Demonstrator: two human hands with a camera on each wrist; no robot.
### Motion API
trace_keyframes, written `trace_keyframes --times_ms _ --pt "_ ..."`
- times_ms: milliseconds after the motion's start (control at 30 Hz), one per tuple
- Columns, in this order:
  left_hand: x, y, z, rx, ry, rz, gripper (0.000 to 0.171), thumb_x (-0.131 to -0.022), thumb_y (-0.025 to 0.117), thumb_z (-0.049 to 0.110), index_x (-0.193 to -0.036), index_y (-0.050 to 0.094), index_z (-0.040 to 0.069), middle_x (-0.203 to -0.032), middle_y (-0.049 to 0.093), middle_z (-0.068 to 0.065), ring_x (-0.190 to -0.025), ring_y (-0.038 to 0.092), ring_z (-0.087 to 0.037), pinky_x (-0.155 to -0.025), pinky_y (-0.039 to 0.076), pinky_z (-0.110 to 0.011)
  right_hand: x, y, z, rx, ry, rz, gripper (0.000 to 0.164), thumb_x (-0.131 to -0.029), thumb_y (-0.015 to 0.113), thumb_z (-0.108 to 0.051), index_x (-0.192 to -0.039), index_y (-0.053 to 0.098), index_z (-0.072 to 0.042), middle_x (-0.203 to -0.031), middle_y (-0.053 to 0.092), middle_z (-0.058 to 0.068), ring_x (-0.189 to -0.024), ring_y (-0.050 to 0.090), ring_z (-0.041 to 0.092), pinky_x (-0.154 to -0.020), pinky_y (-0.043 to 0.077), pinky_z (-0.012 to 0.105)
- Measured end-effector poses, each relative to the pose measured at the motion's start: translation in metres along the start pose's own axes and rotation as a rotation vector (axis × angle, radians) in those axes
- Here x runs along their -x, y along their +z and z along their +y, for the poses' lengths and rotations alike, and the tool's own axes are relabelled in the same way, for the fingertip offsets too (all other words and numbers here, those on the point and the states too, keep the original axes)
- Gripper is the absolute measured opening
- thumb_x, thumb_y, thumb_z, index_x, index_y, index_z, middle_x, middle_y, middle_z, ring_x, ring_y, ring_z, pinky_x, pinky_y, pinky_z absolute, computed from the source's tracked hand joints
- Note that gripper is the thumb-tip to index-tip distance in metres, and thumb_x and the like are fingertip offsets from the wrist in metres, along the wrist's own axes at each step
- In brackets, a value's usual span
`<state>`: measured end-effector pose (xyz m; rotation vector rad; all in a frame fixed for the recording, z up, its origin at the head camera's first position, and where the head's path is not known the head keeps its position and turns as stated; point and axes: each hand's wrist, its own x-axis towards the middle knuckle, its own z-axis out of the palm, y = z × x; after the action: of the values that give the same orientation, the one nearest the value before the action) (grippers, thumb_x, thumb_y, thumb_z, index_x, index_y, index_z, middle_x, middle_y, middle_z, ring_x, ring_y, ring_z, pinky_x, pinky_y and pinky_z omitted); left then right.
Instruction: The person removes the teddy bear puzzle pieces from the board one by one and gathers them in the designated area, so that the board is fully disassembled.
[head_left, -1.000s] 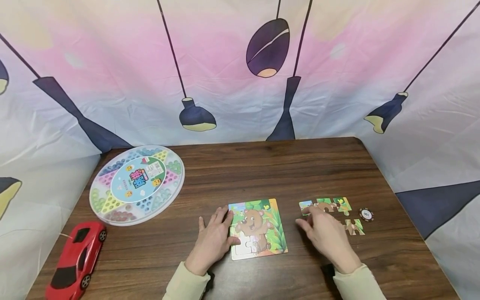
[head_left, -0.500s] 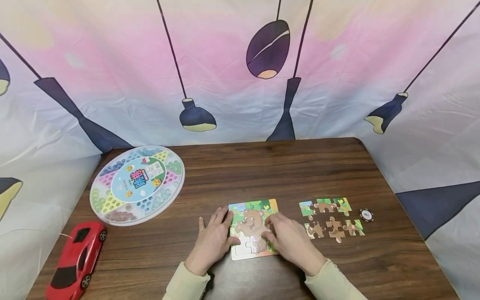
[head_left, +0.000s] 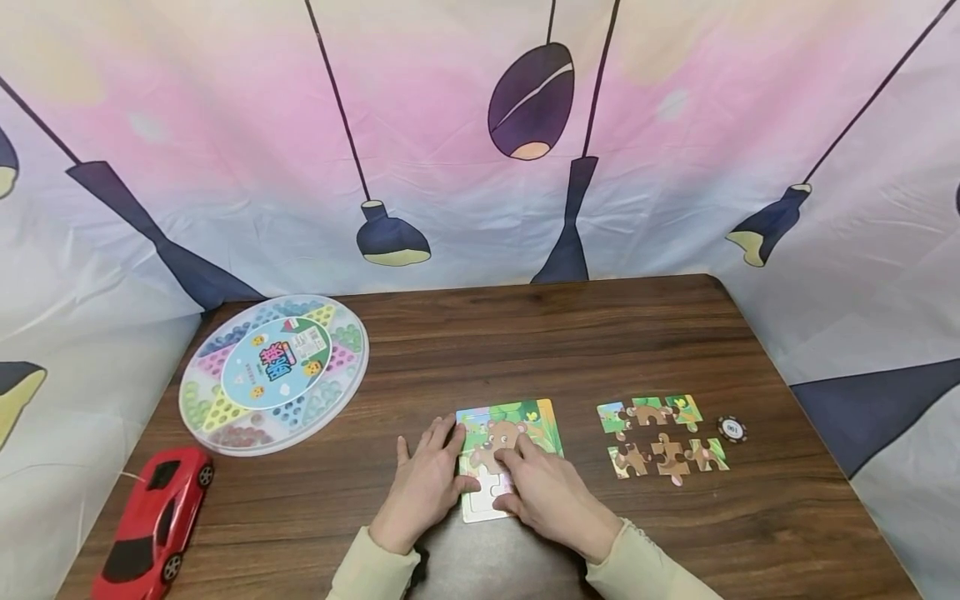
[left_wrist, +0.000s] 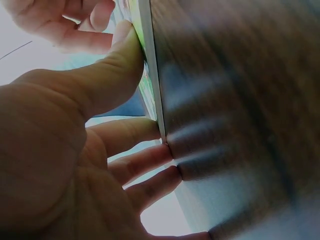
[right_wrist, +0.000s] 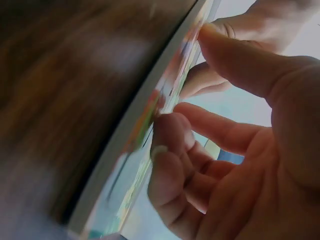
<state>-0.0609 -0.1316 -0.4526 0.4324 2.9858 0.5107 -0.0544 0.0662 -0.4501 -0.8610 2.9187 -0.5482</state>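
Observation:
The square bear puzzle board [head_left: 543, 417] lies flat on the table. Jigsaw outlines show in its pale lower-left area [head_left: 486, 497]. My left hand [head_left: 423, 483] rests along the board's left side, its thumb [left_wrist: 117, 75] on the top face and its other fingers straight, reaching the edge and tabletop. From the right my right hand [head_left: 551, 500] reaches over the board, index finger and thumb spread and touching its surface, the other fingers [right_wrist: 167, 175] curled beneath the palm. That hand hides the lower right of the bear picture. Whether it pinches a piece, I cannot tell.
To the right lie several loose jigsaw pieces [head_left: 667, 457] in two rows, with a round chip [head_left: 732, 429] marked 100 beside them. A round Chinese checkers set [head_left: 277, 375] is at the back left, and a red toy car [head_left: 153, 521] at the front left.
My right hand has moved left from the loose pieces onto the board, then further toward its middle, uncovering the pieces. The left hand stays at the board's left edge.

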Motion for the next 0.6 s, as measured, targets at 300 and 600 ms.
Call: trace_keyframes --times_ms 300,600 --pt "0.0011 -0.0008 0.0002 -0.013 0.002 0.001 0.077 -0.076 0.077 0.043 -0.136 0.055 0.001 -0.149 0.040 -0.018 -0.134 0.040 -0.039 -0.094 0.025 -0.078 -0.0006 0.0029 -0.0019 -0.009 -0.051 -0.010 0.032 -0.080 0.078 -0.035 -0.102 0.070 -0.013 -0.087 0.048 -0.003 -0.065 0.046 0.008 -0.053 0.042 0.024" --pt "0.0023 -0.0045 0.0000 -0.020 0.015 -0.039 0.083 -0.075 0.077 0.045 -0.139 0.051 -0.001 -0.151 0.037 -0.018 -0.136 0.037 -0.038 -0.095 0.024 -0.078 -0.0015 0.0030 -0.0009 -0.032 -0.068 -0.015 0.024 -0.082 0.078 -0.029 -0.097 0.068 -0.014 -0.087 0.051 -0.004 -0.067 0.048 0.008 -0.056 0.043 0.023"
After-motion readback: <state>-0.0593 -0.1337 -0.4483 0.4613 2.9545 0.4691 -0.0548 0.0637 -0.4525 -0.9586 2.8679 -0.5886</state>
